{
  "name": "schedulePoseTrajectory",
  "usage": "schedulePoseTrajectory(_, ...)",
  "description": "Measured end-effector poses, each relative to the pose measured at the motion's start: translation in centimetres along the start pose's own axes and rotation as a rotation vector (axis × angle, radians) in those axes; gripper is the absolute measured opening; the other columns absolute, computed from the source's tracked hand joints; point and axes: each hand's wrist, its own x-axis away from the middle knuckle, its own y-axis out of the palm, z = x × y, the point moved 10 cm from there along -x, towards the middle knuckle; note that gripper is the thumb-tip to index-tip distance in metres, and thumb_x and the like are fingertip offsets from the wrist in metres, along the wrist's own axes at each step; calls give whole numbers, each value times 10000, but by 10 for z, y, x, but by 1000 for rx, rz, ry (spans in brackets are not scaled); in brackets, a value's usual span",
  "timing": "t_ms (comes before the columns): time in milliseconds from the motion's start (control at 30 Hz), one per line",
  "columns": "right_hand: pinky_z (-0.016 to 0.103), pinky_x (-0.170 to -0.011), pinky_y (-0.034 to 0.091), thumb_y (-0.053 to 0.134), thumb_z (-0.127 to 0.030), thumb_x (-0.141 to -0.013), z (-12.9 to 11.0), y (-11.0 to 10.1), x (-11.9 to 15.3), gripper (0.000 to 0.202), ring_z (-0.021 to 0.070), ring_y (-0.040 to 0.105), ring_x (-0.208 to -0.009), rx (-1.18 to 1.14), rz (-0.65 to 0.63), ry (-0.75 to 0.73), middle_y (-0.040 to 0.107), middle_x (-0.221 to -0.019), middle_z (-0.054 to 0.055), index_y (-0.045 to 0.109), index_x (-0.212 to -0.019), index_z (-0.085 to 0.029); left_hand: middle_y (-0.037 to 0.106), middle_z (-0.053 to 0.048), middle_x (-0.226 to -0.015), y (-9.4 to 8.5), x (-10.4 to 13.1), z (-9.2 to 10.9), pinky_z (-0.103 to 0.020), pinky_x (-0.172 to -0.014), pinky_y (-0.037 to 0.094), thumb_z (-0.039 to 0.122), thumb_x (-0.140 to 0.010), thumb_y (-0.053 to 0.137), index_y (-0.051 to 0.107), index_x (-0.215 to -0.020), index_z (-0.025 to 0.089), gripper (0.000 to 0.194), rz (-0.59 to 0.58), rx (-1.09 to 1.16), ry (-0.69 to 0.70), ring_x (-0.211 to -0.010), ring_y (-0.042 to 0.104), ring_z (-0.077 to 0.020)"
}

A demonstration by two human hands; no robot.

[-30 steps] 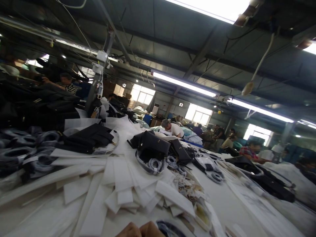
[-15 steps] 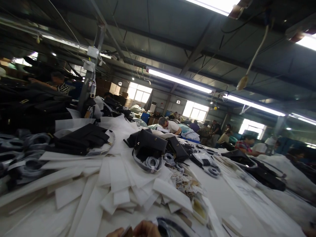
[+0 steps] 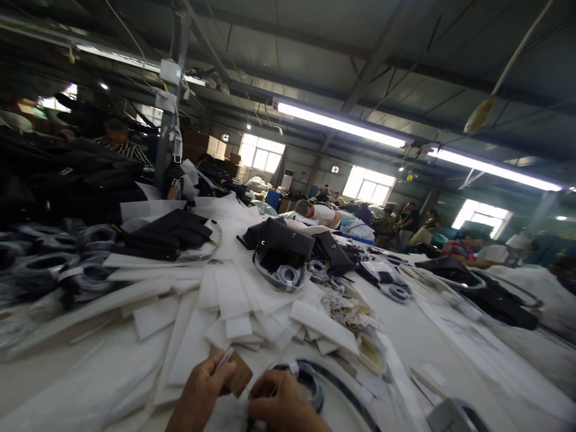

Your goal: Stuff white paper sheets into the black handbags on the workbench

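Note:
My left hand (image 3: pixel 200 387) comes up from the lower edge, its thumb and fingers closed on a small brown card tag (image 3: pixel 240 375) with a pale piece along its upper side. Just to the right of the tag, my right hand (image 3: pixel 285 403) has its fingers pinched together. What lies between those fingertips is too small to make out. Behind the right hand a dark coiled strap (image 3: pixel 317 393) with a white band round it rests on the white table, partly covered by the hand.
White foam sheets (image 3: pixel 225 294) are strewn ahead of my hands. Beyond them stands a black bag (image 3: pixel 288 240) with a coiled strap. To its right lie a heap of small tags (image 3: pixel 342 309) and a yellowish dish (image 3: pixel 371 354). A grey device (image 3: pixel 456 417) sits lower right.
The view has tipped downward, so both hands and the brown tag show more fully. The grey device has come into view at the lower right.

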Motion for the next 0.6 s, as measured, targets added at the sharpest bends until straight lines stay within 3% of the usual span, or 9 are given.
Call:
schedulePoseTrajectory(67, 206, -552, 339, 739, -149, -585, -1, 5, 2, 346, 112, 507, -603, -42, -38, -7, 628, -659, -32, 808, -918, -215, 695, -71, -902, 2, 3, -2, -329, -775, 535, 600, -593, 689, 618, -978, 169, 581, -3, 207, -55, -868, 655, -261)
schedulePoseTrajectory(133, 208, -522, 318, 708, -180, -640, 2, 9, 2, 247, 96, 452, -547, -69, -74, -7, 584, -603, -39, 810, -864, -199, 692, -82, -925, 11, 7, -5, -336, -747, 539, 642, -581, 736, 604, -995, 171, 640, -58, 271, -102, -853, 664, -256)
schedulePoseTrajectory(200, 211, -491, 293, 687, -213, -673, 3, 12, 0, 114, 82, 400, -503, -60, -101, -24, 535, -543, -40, 784, -706, -164, 667, -68, -844, 27, 12, -7, -317, -667, 523, 695, -560, 763, 601, -925, 172, 658, -192, 212, -118, -777, 653, -234)
schedulePoseTrajectory(267, 202, -476, 294, 713, -227, -652, 0, 16, 0, 92, 75, 409, -497, -59, -177, -54, 545, -551, -39, 764, -673, -154, 609, -34, -716, 45, 21, -6, -281, -591, 480, 727, -544, 783, 586, -832, 167, 659, -366, 114, -97, -670, 610, -192)
schedulePoseTrajectory(367, 188, -467, 367, 716, -228, -615, -13, 14, 12, 308, 85, 501, -494, -161, -299, -36, 602, -629, -40, 769, -913, -174, 577, -14, -622, 62, 38, 0, -253, -542, 430, 756, -601, 762, 561, -773, 160, 653, -583, 36, -63, -567, 565, -153)
schedulePoseTrajectory(433, 199, -447, 416, 694, -253, -610, -25, -7, 31, 427, 105, 549, -486, -237, -254, -10, 606, -653, -36, 730, -1027, -170, 632, -50, -652, 68, 51, 4, -256, -541, 433, 795, -676, 689, 578, -784, 146, 667, -681, 5, -84, -553, 583, -159)
schedulePoseTrajectory(500, 207, -424, 434, 679, -313, -631, -31, -38, 63, 366, 120, 571, -487, -279, -172, 15, 608, -655, -15, 714, -954, -144, 694, -112, -745, 69, 60, 10, -278, -578, 467, 840, -739, 587, 614, -810, 124, 719, -721, -5, -102, -605, 634, -189)
schedulePoseTrajectory(600, 199, -418, 423, 704, -435, -678, -5, -67, 133, 336, 119, 575, -486, -291, -251, 155, 662, -678, 44, 703, -819, -130, 728, -168, -847, 62, 62, 21, -324, -654, 511, 894, -780, 441, 640, -867, 111, 813, -682, 30, -110, -721, 692, -244)
